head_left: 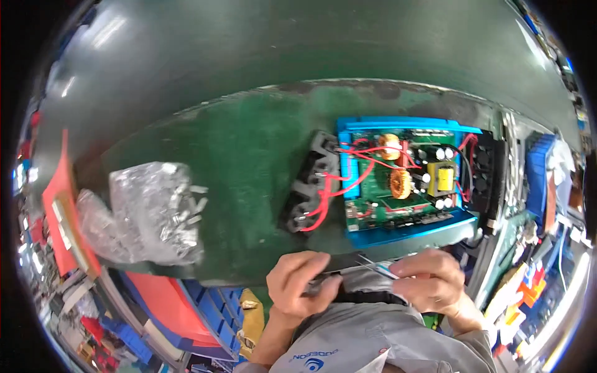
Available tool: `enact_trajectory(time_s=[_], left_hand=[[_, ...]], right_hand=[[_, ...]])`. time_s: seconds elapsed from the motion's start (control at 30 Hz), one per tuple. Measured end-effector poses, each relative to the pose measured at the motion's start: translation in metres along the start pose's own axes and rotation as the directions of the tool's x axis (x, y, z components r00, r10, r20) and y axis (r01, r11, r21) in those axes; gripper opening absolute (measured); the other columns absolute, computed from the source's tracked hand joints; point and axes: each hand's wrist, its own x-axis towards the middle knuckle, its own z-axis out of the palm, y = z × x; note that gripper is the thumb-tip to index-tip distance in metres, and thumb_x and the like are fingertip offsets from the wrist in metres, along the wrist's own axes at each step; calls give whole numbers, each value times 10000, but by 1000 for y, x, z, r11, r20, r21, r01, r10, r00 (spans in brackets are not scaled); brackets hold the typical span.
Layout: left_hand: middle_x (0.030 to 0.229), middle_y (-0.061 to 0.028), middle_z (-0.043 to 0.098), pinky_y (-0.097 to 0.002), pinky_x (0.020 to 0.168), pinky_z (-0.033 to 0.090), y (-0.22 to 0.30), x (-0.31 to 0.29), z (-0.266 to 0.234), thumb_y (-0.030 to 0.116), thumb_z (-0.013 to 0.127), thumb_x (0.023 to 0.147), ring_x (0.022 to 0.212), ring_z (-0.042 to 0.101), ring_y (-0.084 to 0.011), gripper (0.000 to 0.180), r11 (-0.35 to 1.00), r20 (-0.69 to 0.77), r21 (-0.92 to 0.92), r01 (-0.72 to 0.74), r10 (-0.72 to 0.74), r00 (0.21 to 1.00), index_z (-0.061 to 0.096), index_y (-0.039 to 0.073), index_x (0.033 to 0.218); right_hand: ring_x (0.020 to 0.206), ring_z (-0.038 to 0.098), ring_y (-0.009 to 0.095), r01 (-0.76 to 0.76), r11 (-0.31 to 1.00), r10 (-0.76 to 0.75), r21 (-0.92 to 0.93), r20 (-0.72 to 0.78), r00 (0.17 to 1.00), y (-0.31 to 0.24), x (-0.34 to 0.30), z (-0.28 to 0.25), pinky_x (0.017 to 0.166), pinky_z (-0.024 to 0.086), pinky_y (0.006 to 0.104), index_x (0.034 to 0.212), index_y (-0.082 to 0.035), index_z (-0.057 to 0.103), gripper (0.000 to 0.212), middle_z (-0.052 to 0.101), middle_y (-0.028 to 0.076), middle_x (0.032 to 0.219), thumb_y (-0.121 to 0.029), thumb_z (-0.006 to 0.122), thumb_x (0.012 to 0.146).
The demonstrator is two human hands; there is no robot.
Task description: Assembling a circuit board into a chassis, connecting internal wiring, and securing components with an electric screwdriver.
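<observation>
My right hand (430,281) pinches a pair of thin metal tweezers (375,266), their tips pointing left over the bench's near edge. Beside it, my left hand (303,283) is curled, with something small and dark partly showing between thumb and fingers; I cannot make out what it is. Just beyond both hands lies a blue metal case (410,238), its top off and its green circuit board (373,180) exposed. On the board sit copper coils (400,184) and a yellow transformer (442,178). Red wires (326,200) run from it to a black socket panel (306,188) on the left.
Clear plastic bags (155,211) lie on the green bench (249,155) at left, the larger holding small pieces. A black end panel (487,171) adjoins the case's right side. Blue bins (214,311) stand below the bench, left of me. A grey surface (280,43) stretches behind.
</observation>
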Motion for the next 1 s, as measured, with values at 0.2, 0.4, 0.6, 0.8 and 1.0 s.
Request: enact_trajectory(time_s=[0.2, 0.4, 0.6, 0.8, 1.0], left_hand=[[996, 16, 685, -333, 755, 455, 28, 18, -13, 163, 840, 676, 899, 637, -176, 434, 939, 228, 205, -276, 228, 946, 739, 107, 1094], [942, 20, 680, -349, 750, 442, 34, 16, -27, 150, 838, 692, 841, 615, -185, 354, 927, 243, 287, -240, 172, 955, 749, 123, 1034], [918, -108, 681, -422, 788, 456, 8, 25, -66, 86, 744, 837, 831, 609, -291, 153, 819, 55, 572, -33, 2, 998, 715, 49, 983], [1081, -168, 664, -438, 930, 452, -25, 39, -82, 125, 709, 899, 1020, 599, -351, 274, 744, -71, 663, 80, -45, 997, 680, 31, 1155], [1155, -184, 652, -413, 847, 496, -67, 75, -100, 125, 652, 952, 1026, 616, -327, 286, 719, -152, 659, 221, -161, 975, 665, 13, 1214]], right_hand=[[786, 687, 201, 111, 993, -111, 26, 7, 994, -7, 6, 36, 599, 536, 301, 1062, -68, 731, 403, 694, 43, 961, -25, 775, 664], [772, 685, 244, -24, 990, 35, 138, -84, 996, -19, 15, 31, 620, 547, 330, 1056, -19, 669, 379, 693, 112, 939, 34, 821, 714], [804, 672, 268, -108, 988, 70, -107, -312, 947, -9, -16, -1, 680, 545, 344, 1065, 1, 627, 368, 688, 152, 954, 189, 671, 751], [805, 666, 245, -374, 912, 228, -171, -547, 806, 1, -71, -33, 713, 520, 305, 1082, 6, 610, 280, 680, 154, 958, 150, 627, 842], [821, 630, 126, -589, 808, 359, 21, -811, 463, 17, -127, -56, 733, 497, 229, 1187, 27, 562, 224, 618, 92, 1056, 57, 552, 965]])
